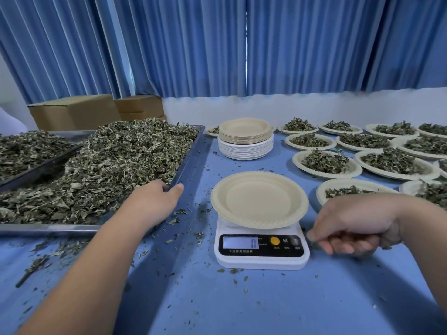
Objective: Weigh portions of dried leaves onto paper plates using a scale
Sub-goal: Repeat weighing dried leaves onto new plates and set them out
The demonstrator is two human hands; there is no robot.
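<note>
An empty cream paper plate [258, 200] rests on a small white digital scale [262, 259] whose display reads 0. To its left a large metal tray [191, 153] holds a big heap of dried leaves [108, 165]. My left hand [157, 201] lies on the tray's near right rim, fingers among the leaves and thumb outside the rim; whether it holds any leaves is hidden. My right hand [350, 226] sits on the table just right of the scale, fingers curled under, pinching small leaf bits by the scale's corner.
A stack of empty paper plates [245, 141] stands behind the scale. Several plates filled with leaves [324, 163] cover the table's right side. A second tray of leaves [29, 151] lies far left. Cardboard boxes [75, 112] and blue curtains stand behind. Leaf crumbs litter the blue tablecloth.
</note>
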